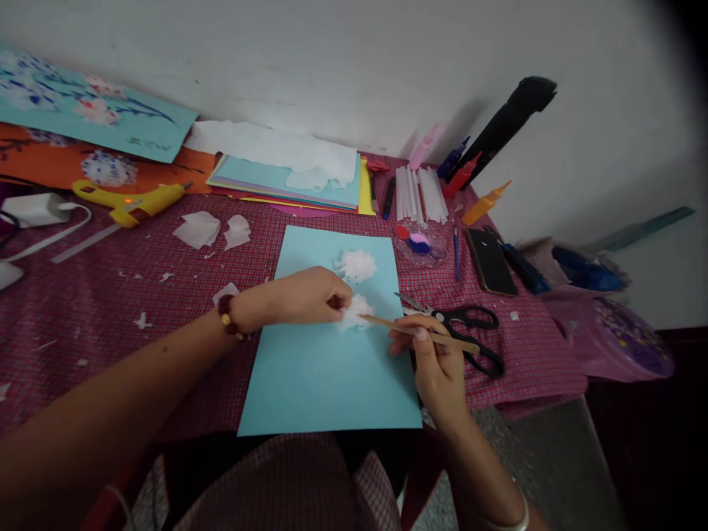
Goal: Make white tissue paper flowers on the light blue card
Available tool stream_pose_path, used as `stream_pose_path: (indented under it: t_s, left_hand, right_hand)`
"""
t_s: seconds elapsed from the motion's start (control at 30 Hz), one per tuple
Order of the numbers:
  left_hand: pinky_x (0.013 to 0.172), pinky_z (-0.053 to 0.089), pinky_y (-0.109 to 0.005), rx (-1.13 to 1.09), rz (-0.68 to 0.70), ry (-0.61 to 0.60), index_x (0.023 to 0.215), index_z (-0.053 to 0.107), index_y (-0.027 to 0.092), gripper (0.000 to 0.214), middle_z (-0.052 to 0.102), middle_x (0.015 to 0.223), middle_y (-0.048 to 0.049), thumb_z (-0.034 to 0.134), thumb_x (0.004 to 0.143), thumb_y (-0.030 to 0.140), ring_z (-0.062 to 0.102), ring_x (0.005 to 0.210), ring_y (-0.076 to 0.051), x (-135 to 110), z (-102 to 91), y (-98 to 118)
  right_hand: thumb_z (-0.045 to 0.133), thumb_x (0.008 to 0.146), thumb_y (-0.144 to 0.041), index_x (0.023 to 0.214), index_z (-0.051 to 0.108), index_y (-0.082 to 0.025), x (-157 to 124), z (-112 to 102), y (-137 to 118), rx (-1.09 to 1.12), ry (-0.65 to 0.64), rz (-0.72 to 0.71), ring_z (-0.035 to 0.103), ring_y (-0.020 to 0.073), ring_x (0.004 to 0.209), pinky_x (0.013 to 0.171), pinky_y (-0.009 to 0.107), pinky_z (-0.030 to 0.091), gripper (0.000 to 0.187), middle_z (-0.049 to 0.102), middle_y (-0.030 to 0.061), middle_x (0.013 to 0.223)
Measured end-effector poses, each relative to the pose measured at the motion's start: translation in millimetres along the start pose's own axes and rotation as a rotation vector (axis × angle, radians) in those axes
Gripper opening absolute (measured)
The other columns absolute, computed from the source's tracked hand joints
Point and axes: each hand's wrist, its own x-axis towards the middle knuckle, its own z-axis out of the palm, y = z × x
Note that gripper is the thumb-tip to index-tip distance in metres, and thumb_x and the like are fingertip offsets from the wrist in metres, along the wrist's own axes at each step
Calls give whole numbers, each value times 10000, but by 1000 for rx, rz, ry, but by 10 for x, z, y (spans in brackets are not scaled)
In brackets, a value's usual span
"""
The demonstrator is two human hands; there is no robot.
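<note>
Stick [401,327], clamped in the right hand's [436,361] fingers, meets the tissue puff [361,305] at one o'clock on blue paper [332,383], head view; the left hand [313,295] pinches its nine-o'clock edge, where light pressure should prevent tearing.

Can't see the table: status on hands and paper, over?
Left hand at lower white tuft. Right hand gripping wooden stick, tip at same tuft. Blue sheet underneath; scissors beside right hand.

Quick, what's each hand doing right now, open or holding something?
Left hand: curled at the lower white tuft; grip can't be told.
Right hand: closed, holding the tan stick.
</note>
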Motion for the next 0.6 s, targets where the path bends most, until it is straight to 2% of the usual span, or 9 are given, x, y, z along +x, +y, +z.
stream_pose_path:
  t_s: [0.1,0.2,0.27,0.4,0.6]
  left_hand:
    - [560,356,-200,-140,83,-157,703,687,175,94,605,659,16,604,743,195,514,589,-93,-132,-170,110]
    - [565,374,-196,-248,118,-330,710,708,193,100,637,677,9,617,749,198,540,600,-98,-153,-155,161]
    - [536,344,-200,-165,75,-268,665,686,181,108,614,615,21,601,730,167,510,552,-91,-89,-35,135]
    - [502,262,-225,96,-33,35,667,646,166,91,584,575,29,566,711,167,447,503,-86,69,199,17]
    - [501,246,-239,116,-52,108,676,637,164,94,583,583,19,557,715,192,459,516,-97,114,210,-68]
  right_hand:
    - [434,958,-329,969,620,-231,11,8,3,-16,-24,8,598,147,610,595,295,481,211,637,9,765]
    - [438,955,-335,971,620,-229,19,13,8,-33,-33,10,593,145,596,589,297,476,211,633,9,770]
    - [438,956,-339,972,620,-226,19,11,9,-46,-32,8,599,150,600,590,300,475,215,634,11,754]
    - [432,959,-341,977,617,-223,14,4,6,-67,-29,11,611,156,615,597,306,477,220,643,17,750]
    - [436,956,-322,972,623,-230,-18,-5,6,-33,-4,-9,609,153,612,599,306,481,209,645,16,767]
